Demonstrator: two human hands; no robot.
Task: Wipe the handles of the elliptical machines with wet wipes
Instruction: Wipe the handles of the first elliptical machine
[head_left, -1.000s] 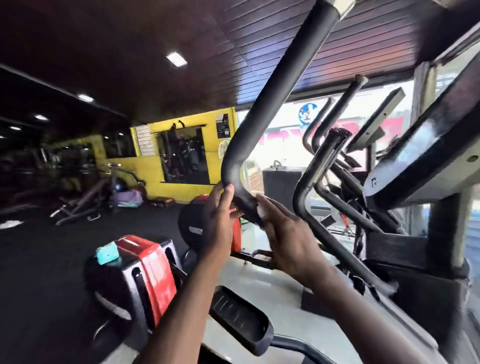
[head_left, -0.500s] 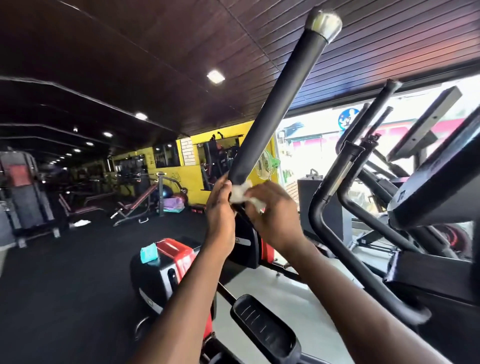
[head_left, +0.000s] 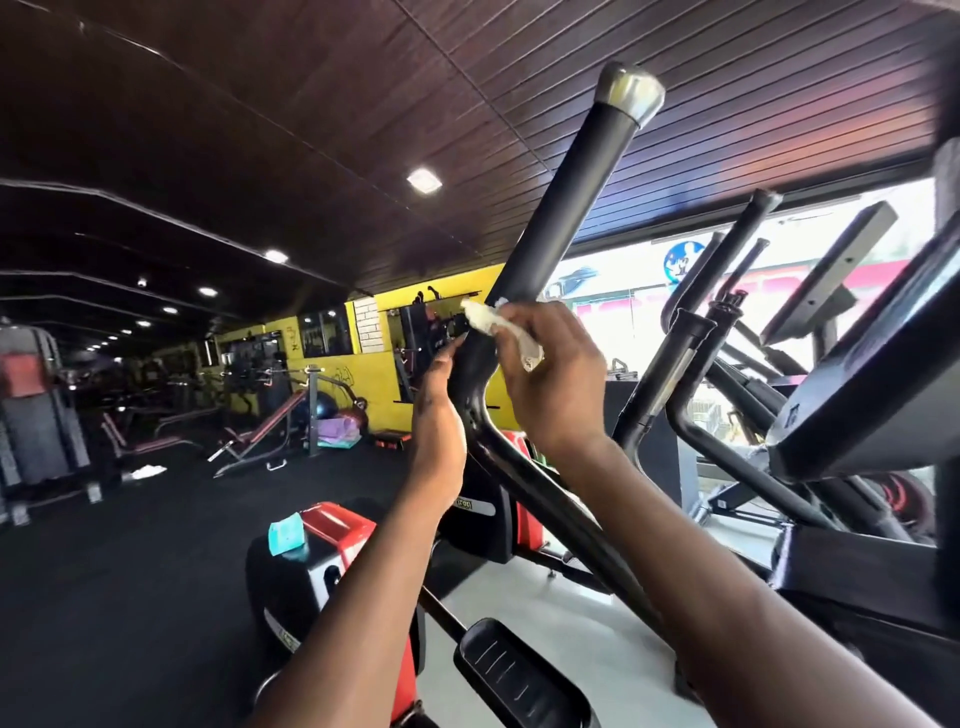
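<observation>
A long black elliptical handle (head_left: 563, 208) with a silver end cap (head_left: 629, 93) rises diagonally up to the right in front of me. My right hand (head_left: 553, 379) grips a crumpled white wet wipe (head_left: 493, 325) and presses it against the handle just above its bend. My left hand (head_left: 439, 421) rests against the left side of the handle at the bend, below the wipe; how its fingers lie is partly hidden by the bar. A teal wipe packet (head_left: 287, 532) lies on the red and black housing (head_left: 332, 540) below.
More black handles (head_left: 727, 260) and a console (head_left: 878, 374) of this and further machines crowd the right side. A foot pedal (head_left: 514, 675) sits low in the middle. Benches and weight gear (head_left: 260, 431) stand on the black floor at the left, by a yellow wall (head_left: 374, 369).
Both hands with the wipe slid up the handle from below the bend to just above it. My view tilted upward, bringing the silver end cap fully into sight.
</observation>
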